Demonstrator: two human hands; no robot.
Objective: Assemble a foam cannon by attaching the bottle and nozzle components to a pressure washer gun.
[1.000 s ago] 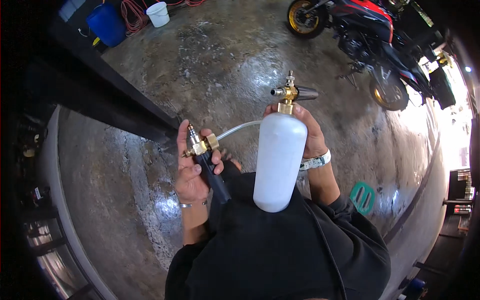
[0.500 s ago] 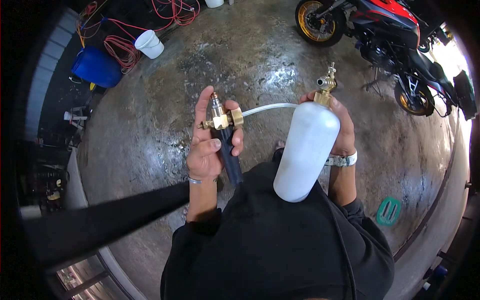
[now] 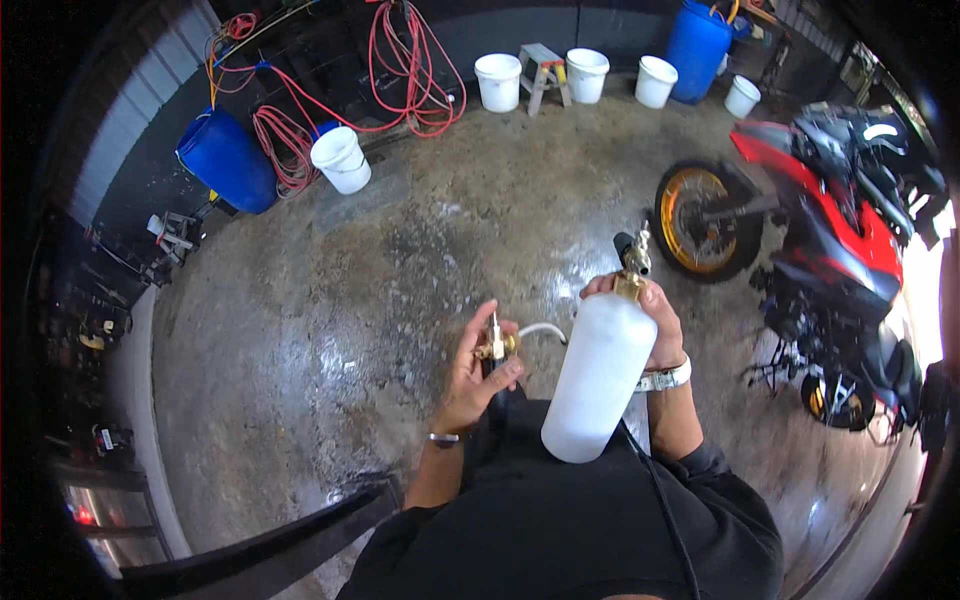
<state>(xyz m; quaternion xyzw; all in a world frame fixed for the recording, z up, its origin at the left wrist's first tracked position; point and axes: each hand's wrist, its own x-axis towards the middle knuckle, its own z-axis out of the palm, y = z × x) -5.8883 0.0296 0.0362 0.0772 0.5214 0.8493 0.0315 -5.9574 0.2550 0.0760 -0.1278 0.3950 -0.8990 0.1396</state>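
Observation:
My left hand [image 3: 466, 392] is wrapped round a brass foam-gun head [image 3: 497, 347] with a dark barrel below it. A pale, translucent tube [image 3: 543, 328] curves from its brass collar toward the bottle. My right hand [image 3: 668, 335] grips the neck of a white plastic bottle [image 3: 602, 380]. The bottle leans, its base close to my black top. On its neck sits a second brass head [image 3: 636, 262], with a dark part at its upper left. Most of my right fingers are hidden behind the bottle.
A red and black motorcycle [image 3: 865, 240] stands at the right. White buckets [image 3: 341, 165], a small step stool [image 3: 543, 75], blue drums [image 3: 228, 165] and coiled red hoses [image 3: 420, 90] line the far and left walls. A black bar [image 3: 260, 555] crosses the lower left. The concrete floor [image 3: 290, 330] looks wet.
My view has tilted up, showing more of the far wall and buckets. Both hands sit lower in it, and the foam-gun head is nearer the bottle. The tube bends more.

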